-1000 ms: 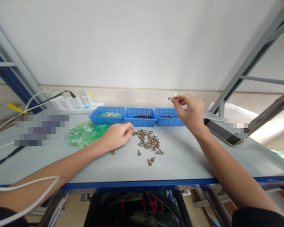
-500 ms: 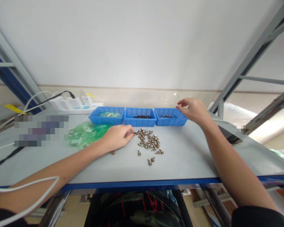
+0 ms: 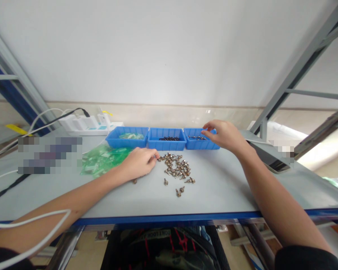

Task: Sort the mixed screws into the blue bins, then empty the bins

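My left hand (image 3: 139, 163) rests low over the table, its fingertips pinched at the left edge of a pile of small metal fittings (image 3: 180, 168); a small metal piece shows at the fingertips. My right hand (image 3: 222, 135) hovers over the right end of the right blue bin (image 3: 202, 145), fingers apart, with nothing visible between them. That bin has a few metal pieces (image 3: 197, 137) in it. Dark small parts lie in the middle blue bin (image 3: 166, 145). Clear-green packets are in the left blue bin (image 3: 126, 143).
A green plastic bag of packets (image 3: 101, 161) lies left of my left hand. Behind it stands a white power strip (image 3: 92, 129) with cables. A dark flat device (image 3: 273, 161) is beyond my right forearm. Several loose fittings lie nearer the blue table edge (image 3: 169, 220).
My right hand has moved left and slightly down, further over the right bin. My left hand has hardly moved, with its fingertips still at the pile.
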`<action>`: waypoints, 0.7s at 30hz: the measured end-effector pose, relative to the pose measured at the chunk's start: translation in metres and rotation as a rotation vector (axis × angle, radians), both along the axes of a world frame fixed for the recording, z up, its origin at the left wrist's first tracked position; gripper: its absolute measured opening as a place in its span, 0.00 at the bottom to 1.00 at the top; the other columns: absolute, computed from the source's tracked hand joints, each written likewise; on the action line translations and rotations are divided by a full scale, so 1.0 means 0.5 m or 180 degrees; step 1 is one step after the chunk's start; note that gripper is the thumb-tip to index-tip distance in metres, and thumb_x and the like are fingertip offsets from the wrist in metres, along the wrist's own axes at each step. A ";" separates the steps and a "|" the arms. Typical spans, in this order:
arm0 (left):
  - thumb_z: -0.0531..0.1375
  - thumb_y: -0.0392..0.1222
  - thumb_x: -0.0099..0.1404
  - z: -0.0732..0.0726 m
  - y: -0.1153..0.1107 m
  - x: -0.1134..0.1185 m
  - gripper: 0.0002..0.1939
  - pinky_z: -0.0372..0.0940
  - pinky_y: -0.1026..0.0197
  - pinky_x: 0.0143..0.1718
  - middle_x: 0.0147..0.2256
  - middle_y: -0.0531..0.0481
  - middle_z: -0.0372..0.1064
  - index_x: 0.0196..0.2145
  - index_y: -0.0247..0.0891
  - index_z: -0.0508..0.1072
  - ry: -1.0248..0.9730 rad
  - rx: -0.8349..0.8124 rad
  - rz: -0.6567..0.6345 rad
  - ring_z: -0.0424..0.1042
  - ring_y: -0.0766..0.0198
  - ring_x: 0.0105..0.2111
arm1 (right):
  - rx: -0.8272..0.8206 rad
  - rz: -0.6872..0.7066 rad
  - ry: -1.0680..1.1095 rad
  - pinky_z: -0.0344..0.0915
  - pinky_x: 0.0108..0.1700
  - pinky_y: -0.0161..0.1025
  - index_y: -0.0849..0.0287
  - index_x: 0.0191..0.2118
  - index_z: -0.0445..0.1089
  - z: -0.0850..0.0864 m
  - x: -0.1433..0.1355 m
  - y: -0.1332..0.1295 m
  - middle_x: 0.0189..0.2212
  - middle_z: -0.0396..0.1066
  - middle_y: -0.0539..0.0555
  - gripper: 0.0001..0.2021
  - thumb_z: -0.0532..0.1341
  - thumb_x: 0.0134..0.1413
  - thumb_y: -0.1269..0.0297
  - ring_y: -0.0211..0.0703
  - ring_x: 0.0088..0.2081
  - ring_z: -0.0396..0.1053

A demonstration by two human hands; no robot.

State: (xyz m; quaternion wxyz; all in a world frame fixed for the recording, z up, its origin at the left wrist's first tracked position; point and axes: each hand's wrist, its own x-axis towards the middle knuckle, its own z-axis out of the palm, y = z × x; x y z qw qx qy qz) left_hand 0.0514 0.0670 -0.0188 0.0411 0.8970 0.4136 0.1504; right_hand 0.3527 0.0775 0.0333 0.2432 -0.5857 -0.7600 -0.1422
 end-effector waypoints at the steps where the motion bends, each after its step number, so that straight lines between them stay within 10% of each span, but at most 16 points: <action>1: 0.52 0.35 0.61 -0.001 0.001 0.000 0.10 0.59 0.61 0.35 0.29 0.51 0.74 0.37 0.38 0.72 -0.0007 0.0007 -0.0018 0.71 0.61 0.30 | -0.0010 0.0047 -0.0009 0.60 0.33 0.39 0.60 0.34 0.72 0.000 -0.007 -0.003 0.31 0.74 0.55 0.07 0.61 0.51 0.63 0.46 0.33 0.70; 21: 0.54 0.43 0.62 -0.007 -0.006 0.005 0.08 0.58 0.55 0.39 0.35 0.50 0.69 0.36 0.39 0.70 0.0081 0.0040 -0.0112 0.68 0.57 0.39 | -0.0295 0.1227 -0.0443 0.58 0.34 0.38 0.60 0.37 0.70 -0.046 -0.126 -0.052 0.33 0.72 0.55 0.06 0.60 0.56 0.64 0.45 0.36 0.67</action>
